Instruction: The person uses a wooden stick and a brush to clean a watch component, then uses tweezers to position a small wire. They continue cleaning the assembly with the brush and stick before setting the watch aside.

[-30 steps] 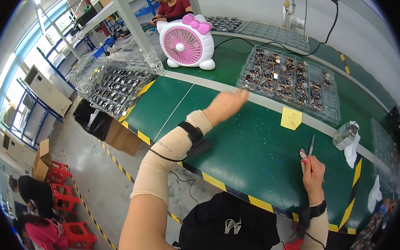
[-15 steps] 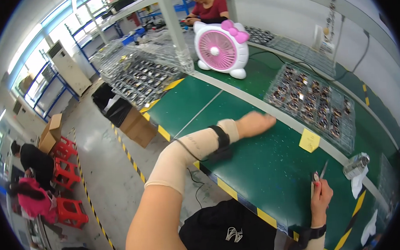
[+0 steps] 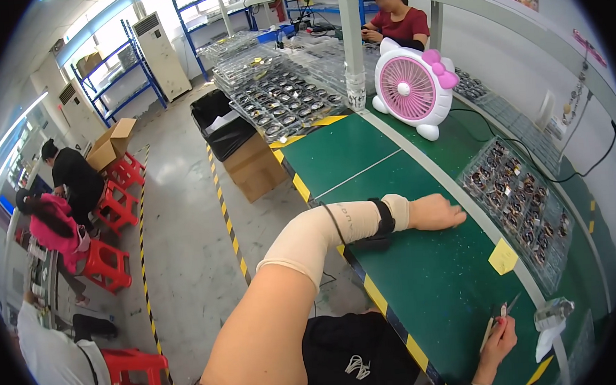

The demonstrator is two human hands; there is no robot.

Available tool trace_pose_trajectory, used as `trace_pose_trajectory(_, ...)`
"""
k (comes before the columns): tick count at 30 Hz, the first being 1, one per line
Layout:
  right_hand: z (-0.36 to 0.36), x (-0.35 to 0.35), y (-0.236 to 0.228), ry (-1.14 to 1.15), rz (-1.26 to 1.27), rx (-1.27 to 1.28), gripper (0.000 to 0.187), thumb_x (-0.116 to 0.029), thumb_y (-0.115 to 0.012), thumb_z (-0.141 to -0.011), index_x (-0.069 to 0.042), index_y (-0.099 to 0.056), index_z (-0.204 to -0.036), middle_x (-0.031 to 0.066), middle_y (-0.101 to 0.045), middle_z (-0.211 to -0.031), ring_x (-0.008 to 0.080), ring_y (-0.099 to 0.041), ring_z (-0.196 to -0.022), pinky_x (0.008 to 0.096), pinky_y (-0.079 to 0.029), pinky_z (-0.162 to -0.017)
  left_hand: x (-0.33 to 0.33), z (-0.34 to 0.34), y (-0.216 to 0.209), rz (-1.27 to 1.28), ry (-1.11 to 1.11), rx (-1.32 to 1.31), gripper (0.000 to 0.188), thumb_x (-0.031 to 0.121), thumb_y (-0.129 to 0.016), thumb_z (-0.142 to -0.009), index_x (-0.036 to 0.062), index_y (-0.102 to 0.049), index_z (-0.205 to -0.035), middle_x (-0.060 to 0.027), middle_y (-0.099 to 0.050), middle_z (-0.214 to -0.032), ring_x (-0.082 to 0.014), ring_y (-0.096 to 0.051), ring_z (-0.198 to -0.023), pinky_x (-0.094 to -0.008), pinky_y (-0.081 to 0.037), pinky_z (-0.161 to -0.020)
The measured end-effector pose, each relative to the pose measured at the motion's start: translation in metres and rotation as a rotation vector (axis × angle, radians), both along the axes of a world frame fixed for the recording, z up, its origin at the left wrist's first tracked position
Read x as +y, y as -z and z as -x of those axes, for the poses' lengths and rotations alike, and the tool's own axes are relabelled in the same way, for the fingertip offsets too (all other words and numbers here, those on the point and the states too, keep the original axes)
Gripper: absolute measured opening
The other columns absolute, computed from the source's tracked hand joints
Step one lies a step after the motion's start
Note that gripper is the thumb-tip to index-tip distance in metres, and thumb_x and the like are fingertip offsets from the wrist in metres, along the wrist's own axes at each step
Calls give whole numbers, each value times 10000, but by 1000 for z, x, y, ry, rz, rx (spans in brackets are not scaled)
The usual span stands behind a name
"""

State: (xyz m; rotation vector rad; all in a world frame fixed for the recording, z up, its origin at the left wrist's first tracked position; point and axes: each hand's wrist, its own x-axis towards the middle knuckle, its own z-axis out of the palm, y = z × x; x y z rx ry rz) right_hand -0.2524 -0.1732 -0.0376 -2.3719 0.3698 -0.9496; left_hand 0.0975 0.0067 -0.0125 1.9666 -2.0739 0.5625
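Note:
My left hand (image 3: 436,212) is closed, palm down, over the green bench mat (image 3: 424,284), close to the pale rail. Its curled fingers hide whatever they hold, if anything. A beige sleeve (image 3: 303,241) and a black strap cover that forearm. Lower right, my right hand (image 3: 498,341) is closed round a pair of tweezers (image 3: 513,301), whose thin metal tip points away from me. A pale stick-like part also shows at its fingers. Nearest to this hand are a clear bottle (image 3: 555,313) and white tissue (image 3: 547,342). A yellow sticky note (image 3: 503,256) lies between my hands, by the rail.
Beyond the rail sit a clear tray of small wound parts (image 3: 517,199) and a pink-white fan (image 3: 408,89). Stacked trays (image 3: 282,100) stand far left, beside a black-lined bin (image 3: 221,124) and carton. A co-worker (image 3: 400,24) sits behind; others sit on red stools (image 3: 106,262).
My view has turned left, so the bench and both hands appear further right and lower. The left hand, blurred before, is sharp now. My right hand still holds the tweezers.

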Motion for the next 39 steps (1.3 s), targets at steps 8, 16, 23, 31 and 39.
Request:
trace_pose_trajectory(8,11,1,-5,18,-11,81,213,-139,-480,-1003,8,-607,-917,158,-566,-703,315,-538,-575,386,-384,-530,-7,28,-2,334,-91,537,209,156,-682,-869,67,-514,-953,-91,-643,-858,-246,-664,-654,-360,-522,-535)
trace_pose_trajectory(16,-34,27,-33,-59,90,95,115,-87,-565,-959,-16,-650,-991,173,-600,-743,341,-571,-607,373,-432,-548,-3,79,-29,-349,-65,1936,471,134,-778,-832,43,-507,-1206,-57,-635,-877,-65,-499,-633,-217,-419,-519)
trace_pose_trajectory(23,-40,31,-56,-93,264,192,80,-111,-643,-903,-31,-639,-899,135,-587,-700,311,-594,-598,394,-441,-533,-23,108,-6,-317,201,1226,560,137,-815,-757,17,-505,-1207,-139,-647,-1000,-249,-647,-902,-334,-510,-777)
trace_pose_trajectory(31,-56,28,-35,-301,476,411,196,-179,-673,-873,-50,-571,-767,89,-581,-656,287,-615,-623,401,-462,-546,-19,105,4,-381,328,907,654,176,-842,-703,51,-518,-1257,-209,-634,-1101,-376,-634,-958,-405,-510,-846)
trace_pose_trajectory(39,-76,16,-46,-229,471,438,197,-191,-686,-866,-47,-576,-790,89,-582,-653,301,-620,-629,409,-465,-548,-14,109,-7,-378,3,775,677,162,-836,-718,34,-519,-1303,-146,-594,-1126,-311,-639,-967,-380,-516,-830)
